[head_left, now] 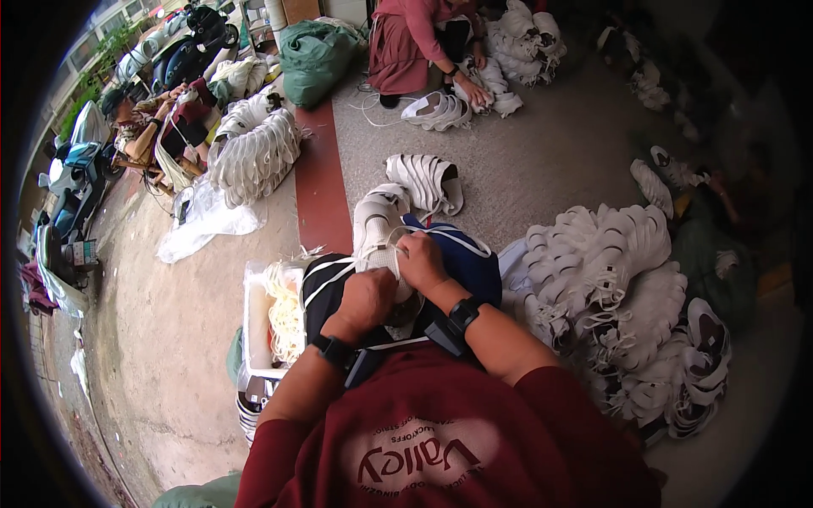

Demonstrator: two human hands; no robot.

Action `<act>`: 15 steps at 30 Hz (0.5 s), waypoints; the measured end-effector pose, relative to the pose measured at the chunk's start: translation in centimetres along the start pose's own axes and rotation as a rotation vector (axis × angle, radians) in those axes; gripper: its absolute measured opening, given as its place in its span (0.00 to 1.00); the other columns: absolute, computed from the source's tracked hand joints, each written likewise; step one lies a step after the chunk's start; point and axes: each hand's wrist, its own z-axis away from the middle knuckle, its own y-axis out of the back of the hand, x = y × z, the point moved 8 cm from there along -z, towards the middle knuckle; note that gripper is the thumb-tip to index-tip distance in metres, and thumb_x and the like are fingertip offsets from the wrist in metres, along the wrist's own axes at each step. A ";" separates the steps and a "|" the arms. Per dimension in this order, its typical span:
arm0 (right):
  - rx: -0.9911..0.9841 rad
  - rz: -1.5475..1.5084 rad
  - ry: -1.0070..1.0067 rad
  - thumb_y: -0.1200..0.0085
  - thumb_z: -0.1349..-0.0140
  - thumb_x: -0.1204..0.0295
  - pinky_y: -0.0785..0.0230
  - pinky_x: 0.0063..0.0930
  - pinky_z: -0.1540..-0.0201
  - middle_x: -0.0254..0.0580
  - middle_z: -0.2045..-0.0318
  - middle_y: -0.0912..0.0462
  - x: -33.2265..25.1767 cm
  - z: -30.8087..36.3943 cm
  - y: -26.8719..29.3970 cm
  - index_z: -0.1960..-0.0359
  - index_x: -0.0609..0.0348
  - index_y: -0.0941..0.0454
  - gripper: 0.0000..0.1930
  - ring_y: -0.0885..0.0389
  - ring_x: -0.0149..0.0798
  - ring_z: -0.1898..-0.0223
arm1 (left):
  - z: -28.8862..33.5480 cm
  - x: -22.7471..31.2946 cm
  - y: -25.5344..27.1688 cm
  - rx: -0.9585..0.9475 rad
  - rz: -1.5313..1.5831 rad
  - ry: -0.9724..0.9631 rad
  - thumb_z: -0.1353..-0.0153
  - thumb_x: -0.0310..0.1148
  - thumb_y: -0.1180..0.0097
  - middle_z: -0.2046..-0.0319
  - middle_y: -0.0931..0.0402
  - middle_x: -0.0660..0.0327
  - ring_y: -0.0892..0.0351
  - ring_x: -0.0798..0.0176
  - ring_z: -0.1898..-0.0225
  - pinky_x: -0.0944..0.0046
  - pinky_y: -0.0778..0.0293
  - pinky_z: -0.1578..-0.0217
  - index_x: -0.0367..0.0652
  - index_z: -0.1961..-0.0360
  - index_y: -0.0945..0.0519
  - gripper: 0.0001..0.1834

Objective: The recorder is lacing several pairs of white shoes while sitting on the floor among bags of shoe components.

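Observation:
A white shoe upper (pixel 375 229) with an open mesh front lies across my lap, and white shoelace (pixel 333 275) strands trail from it to both sides. At its near end my left hand (pixel 366 300) is closed in a fist; the fingers curl out of sight, so what they grip is hidden. Just to the right, my right hand (pixel 421 261) pinches a white lace at the upper's edge. Beyond the upper, a short row of nested white uppers (pixel 423 182) lies on its side, close to the one I work on.
To my left stands a white bin (pixel 257 326) of cream laces (pixel 284 313). A large heap of white uppers (pixel 601 262) rises on my right. Ahead, a person in pink (pixel 411 42) handles uppers near a green sack (pixel 315 63). Another person sits far left, near parked scooters (pixel 72 190).

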 end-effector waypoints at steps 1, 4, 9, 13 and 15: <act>0.047 -0.047 0.078 0.47 0.54 0.77 0.32 0.42 0.68 0.49 0.75 0.25 -0.8 0.3 0.2 0.76 0.59 0.26 0.03 0.25 0.53 0.70 | 0.8 0.1 0.1 0.007 0.006 -0.006 0.51 0.30 0.48 0.75 0.24 0.51 0.22 0.51 0.72 0.56 0.26 0.69 0.39 0.75 0.25 0.05; -0.003 -0.112 0.268 0.48 0.52 0.76 0.32 0.42 0.67 0.50 0.75 0.26 -5.0 0.0 -0.2 0.77 0.59 0.27 0.01 0.26 0.54 0.70 | 3.3 -3.3 -0.2 0.010 0.585 0.190 0.47 0.28 0.46 0.73 0.22 0.51 0.21 0.53 0.72 0.61 0.27 0.70 0.33 0.62 0.24 0.12; -0.114 0.065 0.284 0.47 0.54 0.76 0.33 0.41 0.66 0.49 0.76 0.26 -4.8 -0.7 -2.6 0.78 0.59 0.27 0.02 0.26 0.53 0.70 | 5.8 -9.6 2.1 0.424 1.292 0.706 0.40 0.25 0.51 0.71 0.23 0.58 0.22 0.66 0.70 0.71 0.27 0.69 0.35 0.58 0.28 0.10; -0.134 0.003 0.253 0.44 0.55 0.77 0.33 0.40 0.62 0.49 0.71 0.27 -4.6 -0.9 -2.3 0.74 0.60 0.25 0.05 0.26 0.51 0.66 | 7.3 -11.4 -1.4 0.363 1.874 0.769 0.39 0.28 0.50 0.70 0.23 0.59 0.23 0.66 0.70 0.72 0.27 0.70 0.39 0.64 0.28 0.04; -0.146 0.003 0.242 0.43 0.56 0.77 0.33 0.39 0.62 0.49 0.71 0.27 -4.3 -0.8 -2.3 0.72 0.61 0.24 0.07 0.26 0.51 0.65 | 6.3 -9.8 -1.3 0.267 1.791 0.782 0.40 0.29 0.47 0.71 0.23 0.62 0.23 0.69 0.70 0.73 0.27 0.71 0.40 0.66 0.27 0.04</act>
